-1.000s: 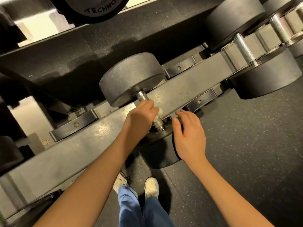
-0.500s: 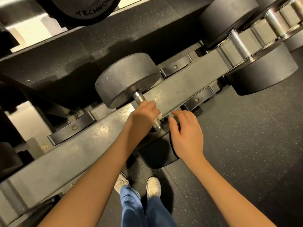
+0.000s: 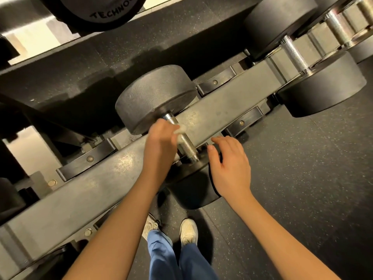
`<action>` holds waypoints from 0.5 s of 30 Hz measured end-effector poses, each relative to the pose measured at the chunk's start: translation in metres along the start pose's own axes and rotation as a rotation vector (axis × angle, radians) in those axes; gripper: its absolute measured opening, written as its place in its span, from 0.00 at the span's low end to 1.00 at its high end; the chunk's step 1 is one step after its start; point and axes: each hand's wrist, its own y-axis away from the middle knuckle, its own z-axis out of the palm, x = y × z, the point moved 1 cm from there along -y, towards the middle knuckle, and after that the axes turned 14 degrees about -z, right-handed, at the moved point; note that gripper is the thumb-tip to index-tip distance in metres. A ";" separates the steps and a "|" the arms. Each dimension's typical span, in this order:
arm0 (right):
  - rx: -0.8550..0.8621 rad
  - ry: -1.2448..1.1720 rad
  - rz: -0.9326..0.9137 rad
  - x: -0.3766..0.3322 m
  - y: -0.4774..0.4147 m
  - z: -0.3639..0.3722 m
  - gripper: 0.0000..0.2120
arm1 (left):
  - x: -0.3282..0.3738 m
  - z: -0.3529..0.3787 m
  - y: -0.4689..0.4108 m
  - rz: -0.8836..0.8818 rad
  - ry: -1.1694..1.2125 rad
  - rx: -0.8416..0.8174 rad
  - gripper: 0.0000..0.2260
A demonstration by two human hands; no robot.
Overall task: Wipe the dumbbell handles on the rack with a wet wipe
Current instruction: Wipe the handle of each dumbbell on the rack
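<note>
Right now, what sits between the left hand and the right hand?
The knurled dumbbell handle lies between the left hand and right hand; the wet wipe shows at the left hand's fingers. Head view.

Black dumbbell (image 3: 155, 98) lying across grey rack (image 3: 222, 110), knurled handle (image 3: 186, 143) half bare, white wet wipe (image 3: 181, 130) on it

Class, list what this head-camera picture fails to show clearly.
Head view:
- wet wipe: mostly hidden under the left hand, motion-blurred.
- handle: partly covered by that hand.
- near dumbbell head: partly behind the right hand.
- upper weight's lettering: cut off by the top edge.
</note>
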 end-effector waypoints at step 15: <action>0.004 -0.011 0.013 -0.002 0.000 0.000 0.23 | -0.003 0.003 0.002 -0.132 0.174 0.157 0.08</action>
